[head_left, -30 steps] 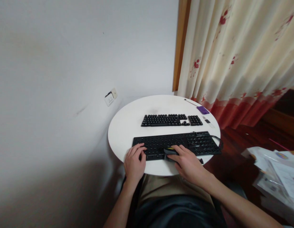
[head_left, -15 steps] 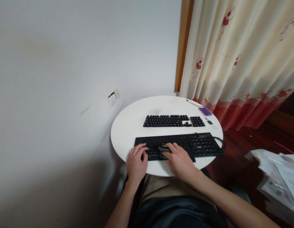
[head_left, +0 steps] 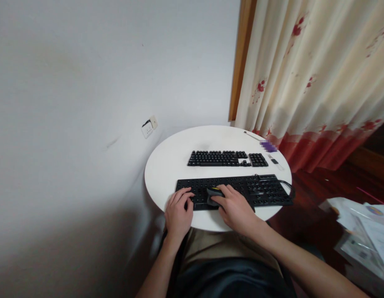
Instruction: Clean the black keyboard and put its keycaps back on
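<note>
A black keyboard base with its keycaps off lies near the front edge of the round white table. My left hand is on its left front corner, fingers bent over the top and thumb by the near edge, holding it. Pinched in my right hand is a dark grey, cloth-like piece with a yellow streak. It touches the middle of the keyboard; part of it is hidden under the hand. Behind the base, loose black keycaps are laid out in keyboard order.
A thin tool with a blurred purple part lies at the table's right rim, with a small black-and-clear item nearby. The keyboard's cable loops at the right. Papers and plastic bags are on the right; wall and curtain stand behind.
The cloth-like piece and my right hand have shifted very slightly on the keyboard. My left hand stays in place. The view has moved a little.
</note>
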`<state>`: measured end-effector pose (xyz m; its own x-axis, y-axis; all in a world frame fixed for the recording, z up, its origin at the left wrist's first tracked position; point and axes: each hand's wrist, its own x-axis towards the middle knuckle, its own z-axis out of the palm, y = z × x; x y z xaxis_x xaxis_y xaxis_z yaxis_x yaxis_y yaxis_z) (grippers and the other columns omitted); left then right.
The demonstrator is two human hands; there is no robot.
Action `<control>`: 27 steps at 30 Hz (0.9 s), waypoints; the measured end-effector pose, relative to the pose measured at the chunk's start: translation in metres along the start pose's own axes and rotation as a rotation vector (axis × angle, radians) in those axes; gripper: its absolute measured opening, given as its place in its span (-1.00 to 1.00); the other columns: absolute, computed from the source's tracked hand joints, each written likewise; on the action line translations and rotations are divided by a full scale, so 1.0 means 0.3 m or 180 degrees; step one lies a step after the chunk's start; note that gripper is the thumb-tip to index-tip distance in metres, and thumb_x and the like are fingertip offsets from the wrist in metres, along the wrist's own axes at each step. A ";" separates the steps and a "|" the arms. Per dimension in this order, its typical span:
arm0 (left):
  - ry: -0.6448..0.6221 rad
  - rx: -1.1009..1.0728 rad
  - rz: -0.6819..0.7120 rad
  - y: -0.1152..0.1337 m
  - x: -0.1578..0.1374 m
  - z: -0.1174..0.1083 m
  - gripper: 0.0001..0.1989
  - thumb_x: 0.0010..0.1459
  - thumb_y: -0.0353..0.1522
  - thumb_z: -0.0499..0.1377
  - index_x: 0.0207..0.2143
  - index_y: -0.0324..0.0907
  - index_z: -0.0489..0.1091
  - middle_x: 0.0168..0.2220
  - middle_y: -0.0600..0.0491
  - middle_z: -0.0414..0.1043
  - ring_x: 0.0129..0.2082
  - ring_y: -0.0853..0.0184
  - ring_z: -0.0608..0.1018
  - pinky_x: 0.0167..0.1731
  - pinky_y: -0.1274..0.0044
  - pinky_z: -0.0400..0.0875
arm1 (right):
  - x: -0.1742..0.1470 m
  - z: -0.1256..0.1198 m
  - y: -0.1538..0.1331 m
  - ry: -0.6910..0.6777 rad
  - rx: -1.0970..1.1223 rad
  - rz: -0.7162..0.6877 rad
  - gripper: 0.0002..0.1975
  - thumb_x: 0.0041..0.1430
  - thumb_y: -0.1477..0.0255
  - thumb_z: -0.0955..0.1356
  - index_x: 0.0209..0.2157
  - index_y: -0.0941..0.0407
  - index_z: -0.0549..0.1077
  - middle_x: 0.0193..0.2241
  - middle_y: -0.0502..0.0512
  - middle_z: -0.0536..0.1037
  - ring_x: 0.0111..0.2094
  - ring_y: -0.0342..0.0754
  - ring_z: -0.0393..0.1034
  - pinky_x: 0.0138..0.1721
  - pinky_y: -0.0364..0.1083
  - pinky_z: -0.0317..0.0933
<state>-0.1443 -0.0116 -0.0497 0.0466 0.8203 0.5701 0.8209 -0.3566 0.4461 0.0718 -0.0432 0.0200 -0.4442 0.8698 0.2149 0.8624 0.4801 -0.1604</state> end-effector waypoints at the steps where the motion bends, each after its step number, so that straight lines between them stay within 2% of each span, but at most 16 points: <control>1: 0.0001 0.0007 0.0002 0.000 0.000 0.000 -0.76 0.23 -0.47 0.06 -0.23 -0.06 0.50 0.02 0.06 0.52 0.03 0.17 0.50 0.07 0.27 0.38 | 0.006 0.009 -0.009 -0.0028 -0.0013 -0.0087 -0.59 0.18 0.58 0.30 0.04 0.06 0.52 0.01 0.22 0.41 0.00 0.10 0.26 0.04 0.03 0.24; 3: 0.0000 0.0006 0.0018 -0.001 0.000 -0.002 -0.76 0.23 -0.47 0.05 -0.22 -0.06 0.50 0.02 0.07 0.52 0.03 0.18 0.50 0.08 0.28 0.37 | 0.011 0.021 -0.017 -0.0034 -0.0070 -0.0105 -0.60 0.20 0.58 0.28 0.03 0.06 0.52 0.00 0.23 0.42 -0.01 0.11 0.27 0.02 0.03 0.24; 6: 0.0009 -0.0005 0.0022 -0.002 0.000 -0.003 -0.76 0.23 -0.47 0.06 -0.22 -0.06 0.50 0.02 0.08 0.51 0.03 0.18 0.50 0.08 0.29 0.37 | -0.005 0.014 0.005 -0.0038 -0.0169 0.0136 -0.62 0.19 0.58 0.28 -0.02 0.06 0.55 -0.02 0.23 0.43 -0.04 0.11 0.29 -0.03 0.02 0.27; 12: 0.0030 -0.0006 0.0009 0.005 0.001 -0.005 -0.77 0.22 -0.47 0.07 -0.24 -0.06 0.50 0.01 0.08 0.52 0.02 0.18 0.51 0.08 0.29 0.37 | -0.097 -0.041 0.143 -0.0045 -0.0281 0.0751 -0.63 0.16 0.58 0.27 -0.11 0.03 0.61 -0.08 0.20 0.47 -0.07 0.11 0.34 -0.04 0.04 0.29; 17: 0.0029 -0.0028 0.0017 0.006 0.003 -0.006 -0.77 0.21 -0.47 0.07 -0.25 -0.06 0.50 0.00 0.07 0.52 0.00 0.17 0.52 0.06 0.28 0.38 | -0.142 -0.059 0.220 0.0170 -0.0371 0.1057 -0.62 0.17 0.55 0.25 -0.07 0.07 0.60 -0.02 0.22 0.45 -0.04 0.13 0.35 -0.04 0.06 0.32; 21: 0.0032 -0.0046 0.0023 0.003 0.006 -0.006 -0.76 0.21 -0.47 0.05 -0.25 -0.05 0.50 0.00 0.07 0.53 0.00 0.18 0.52 0.06 0.28 0.39 | -0.119 -0.043 0.165 0.0376 -0.0175 0.0821 -0.59 0.16 0.57 0.27 -0.01 0.05 0.56 0.03 0.19 0.43 -0.01 0.11 0.32 0.04 0.05 0.29; 24: 0.0038 -0.0039 0.0033 0.003 0.008 -0.007 -0.76 0.21 -0.46 0.05 -0.25 -0.06 0.49 0.00 0.07 0.53 0.01 0.17 0.52 0.06 0.28 0.39 | -0.092 -0.017 0.097 0.0264 0.0102 0.0369 -0.56 0.15 0.60 0.27 0.02 0.02 0.54 0.05 0.16 0.41 0.00 0.07 0.30 0.07 0.02 0.27; 27: 0.0034 -0.0041 0.0053 0.005 0.009 -0.009 -0.77 0.22 -0.45 0.05 -0.25 -0.06 0.49 0.00 0.06 0.53 0.01 0.16 0.52 0.06 0.27 0.39 | -0.084 0.005 0.074 0.0126 0.0171 0.0331 -0.55 0.13 0.61 0.27 0.01 0.03 0.55 0.02 0.17 0.42 -0.01 0.08 0.30 0.05 0.02 0.27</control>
<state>-0.1447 -0.0111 -0.0456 0.0539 0.8094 0.5847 0.8126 -0.3759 0.4454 0.1017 -0.0545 0.0097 -0.3422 0.9105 0.2321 0.8886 0.3939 -0.2349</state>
